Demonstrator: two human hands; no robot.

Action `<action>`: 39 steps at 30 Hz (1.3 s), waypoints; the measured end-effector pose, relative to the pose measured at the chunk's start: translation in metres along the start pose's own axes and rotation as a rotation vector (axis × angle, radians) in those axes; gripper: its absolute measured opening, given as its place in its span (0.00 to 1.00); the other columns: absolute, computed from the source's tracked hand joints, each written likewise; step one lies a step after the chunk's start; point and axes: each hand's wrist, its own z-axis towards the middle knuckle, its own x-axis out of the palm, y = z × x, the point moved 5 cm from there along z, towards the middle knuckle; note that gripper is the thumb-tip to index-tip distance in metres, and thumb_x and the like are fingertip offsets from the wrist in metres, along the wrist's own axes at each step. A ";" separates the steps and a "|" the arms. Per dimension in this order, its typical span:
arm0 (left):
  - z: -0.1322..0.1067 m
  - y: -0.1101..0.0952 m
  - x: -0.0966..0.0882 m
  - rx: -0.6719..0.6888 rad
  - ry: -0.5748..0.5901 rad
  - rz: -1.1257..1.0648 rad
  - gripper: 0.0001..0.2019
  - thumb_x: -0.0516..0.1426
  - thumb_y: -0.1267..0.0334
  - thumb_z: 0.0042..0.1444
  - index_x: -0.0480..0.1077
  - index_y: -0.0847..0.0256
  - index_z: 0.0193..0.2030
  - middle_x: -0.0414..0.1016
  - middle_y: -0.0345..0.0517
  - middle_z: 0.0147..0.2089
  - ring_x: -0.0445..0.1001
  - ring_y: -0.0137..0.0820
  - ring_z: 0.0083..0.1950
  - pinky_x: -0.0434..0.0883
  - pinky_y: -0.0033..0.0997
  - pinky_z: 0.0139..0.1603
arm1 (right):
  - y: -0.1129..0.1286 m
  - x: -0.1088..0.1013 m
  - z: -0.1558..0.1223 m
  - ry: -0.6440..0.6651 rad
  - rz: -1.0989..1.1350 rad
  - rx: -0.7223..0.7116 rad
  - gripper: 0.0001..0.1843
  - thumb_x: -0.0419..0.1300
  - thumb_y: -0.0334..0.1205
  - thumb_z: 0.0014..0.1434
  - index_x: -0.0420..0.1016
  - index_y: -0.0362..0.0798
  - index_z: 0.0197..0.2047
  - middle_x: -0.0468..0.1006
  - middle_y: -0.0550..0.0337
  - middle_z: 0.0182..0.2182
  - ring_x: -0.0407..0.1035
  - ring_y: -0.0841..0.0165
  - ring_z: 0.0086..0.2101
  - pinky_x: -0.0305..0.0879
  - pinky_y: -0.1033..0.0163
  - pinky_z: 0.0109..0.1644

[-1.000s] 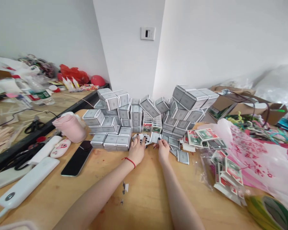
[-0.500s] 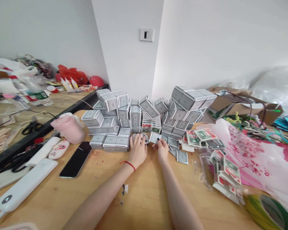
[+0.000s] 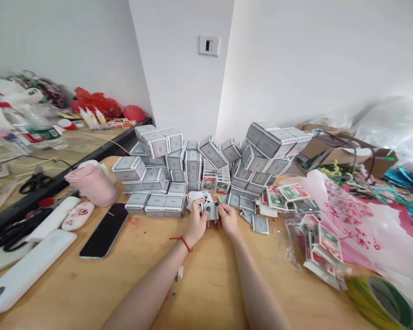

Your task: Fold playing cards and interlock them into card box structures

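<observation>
Head view. The left hand (image 3: 195, 222) and the right hand (image 3: 229, 220) meet over the middle of the wooden tabletop (image 3: 206, 293), well in from its black left rim (image 3: 113, 144). Between them is a grey-backed card (image 3: 212, 213), patterned side up; whether it is single or several squared together cannot be told. Its long axis appears to run from the near side toward the far edge of the tabletop, one short end pointing at the person; the fingers cover part of the outline, so the exact angle is uncertain. The left hand is closed on it, thumb flat on the back and fingers curled. The right hand is nearly closed, its thumb and fingertips pinching the card's right side. A red cord (image 3: 185, 244) circles the left wrist. Just beyond the card, face-up cards (image 3: 198, 196) with black pips fan unevenly toward the far edge, partly behind the left fingers.

Toward the far edge, grey-patterned stacks rise on the left (image 3: 165, 204) and on the right (image 3: 261, 158), with red-and-green boxes (image 3: 223, 187) between them. Loose grey-backed cards (image 3: 260, 224) lie near the right hand. A dark phone (image 3: 105, 231) lies obliquely near the left rim, beside a pink roll (image 3: 94, 184). Opened card boxes (image 3: 326, 247) occupy the right part of the tabletop.
</observation>
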 end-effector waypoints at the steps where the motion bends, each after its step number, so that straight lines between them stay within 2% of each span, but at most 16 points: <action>1: 0.000 0.002 0.000 -0.034 0.058 -0.020 0.13 0.46 0.65 0.55 0.54 0.59 0.48 0.60 0.33 0.22 0.58 0.21 0.15 0.59 0.21 0.15 | 0.000 -0.003 0.001 -0.069 -0.060 -0.028 0.20 0.51 0.51 0.52 0.62 0.47 0.18 0.65 0.66 0.11 0.59 0.73 0.14 0.53 0.69 0.18; 4: -0.001 0.003 0.001 -0.076 0.241 -0.003 0.10 0.47 0.66 0.53 0.60 0.59 0.43 0.58 0.32 0.20 0.57 0.20 0.14 0.56 0.20 0.14 | -0.003 -0.008 0.006 -0.244 -0.193 -0.107 0.15 0.53 0.50 0.50 0.69 0.45 0.25 0.73 0.62 0.21 0.67 0.70 0.24 0.61 0.67 0.28; 6: -0.001 0.002 0.000 -0.055 0.268 0.051 0.10 0.47 0.67 0.52 0.63 0.59 0.42 0.56 0.32 0.19 0.57 0.21 0.15 0.56 0.21 0.16 | -0.006 -0.009 0.010 -0.285 -0.258 -0.117 0.14 0.55 0.48 0.49 0.71 0.45 0.31 0.76 0.58 0.26 0.69 0.68 0.28 0.63 0.66 0.33; 9: 0.002 -0.002 -0.008 0.027 0.103 0.226 0.11 0.47 0.68 0.52 0.66 0.60 0.40 0.57 0.33 0.19 0.58 0.23 0.19 0.57 0.22 0.21 | -0.011 -0.007 0.015 -0.263 -0.371 -0.060 0.15 0.56 0.48 0.48 0.73 0.46 0.32 0.77 0.56 0.26 0.71 0.66 0.27 0.63 0.65 0.31; 12: 0.004 -0.005 -0.016 0.074 -0.082 0.375 0.12 0.47 0.69 0.52 0.67 0.61 0.40 0.65 0.37 0.23 0.63 0.26 0.25 0.60 0.24 0.27 | -0.012 -0.002 0.018 -0.226 -0.502 0.019 0.16 0.56 0.51 0.47 0.74 0.46 0.28 0.77 0.57 0.22 0.70 0.66 0.23 0.59 0.66 0.25; 14: 0.004 -0.005 -0.017 0.084 -0.117 0.418 0.12 0.46 0.69 0.53 0.67 0.60 0.41 0.69 0.40 0.27 0.66 0.27 0.28 0.61 0.25 0.30 | -0.009 0.001 0.020 -0.237 -0.604 0.050 0.16 0.56 0.52 0.47 0.73 0.47 0.25 0.76 0.56 0.21 0.70 0.66 0.22 0.56 0.67 0.23; 17: 0.005 -0.005 -0.017 0.094 -0.099 0.466 0.12 0.47 0.69 0.53 0.68 0.59 0.41 0.71 0.41 0.30 0.68 0.28 0.30 0.62 0.25 0.31 | -0.008 0.003 0.024 -0.253 -0.697 0.097 0.16 0.57 0.52 0.46 0.71 0.47 0.21 0.75 0.56 0.19 0.69 0.66 0.22 0.53 0.67 0.22; 20: 0.006 -0.004 -0.017 0.075 -0.090 0.497 0.12 0.47 0.69 0.53 0.68 0.60 0.41 0.71 0.42 0.29 0.68 0.28 0.30 0.62 0.25 0.31 | -0.013 0.002 0.028 -0.209 -0.647 0.160 0.15 0.57 0.50 0.46 0.69 0.47 0.20 0.72 0.58 0.15 0.67 0.68 0.18 0.52 0.68 0.20; 24: 0.007 -0.005 -0.018 0.072 -0.096 0.507 0.12 0.47 0.69 0.53 0.68 0.60 0.40 0.71 0.41 0.28 0.68 0.28 0.29 0.62 0.26 0.32 | -0.020 0.002 0.028 -0.112 -0.450 0.177 0.15 0.56 0.47 0.48 0.66 0.47 0.17 0.66 0.63 0.08 0.62 0.72 0.12 0.52 0.70 0.17; 30: 0.009 0.000 -0.023 0.026 -0.164 0.439 0.14 0.48 0.69 0.52 0.67 0.62 0.45 0.69 0.40 0.24 0.67 0.28 0.27 0.63 0.27 0.31 | -0.021 0.002 0.023 -0.066 -0.304 0.171 0.14 0.53 0.45 0.49 0.64 0.47 0.18 0.66 0.64 0.07 0.60 0.73 0.09 0.54 0.71 0.13; 35: 0.013 0.004 -0.027 -0.011 -0.184 0.392 0.17 0.48 0.70 0.51 0.66 0.64 0.48 0.73 0.45 0.30 0.70 0.30 0.31 0.66 0.30 0.36 | -0.019 0.001 0.018 -0.095 -0.203 0.147 0.14 0.52 0.47 0.50 0.65 0.47 0.20 0.71 0.62 0.12 0.62 0.73 0.10 0.57 0.70 0.14; 39: 0.014 0.004 -0.027 -0.026 -0.160 0.403 0.18 0.48 0.70 0.52 0.66 0.65 0.49 0.74 0.49 0.35 0.71 0.32 0.35 0.67 0.33 0.40 | -0.017 -0.006 0.010 -0.198 -0.096 0.093 0.16 0.53 0.51 0.50 0.63 0.47 0.22 0.70 0.63 0.13 0.60 0.74 0.10 0.56 0.70 0.13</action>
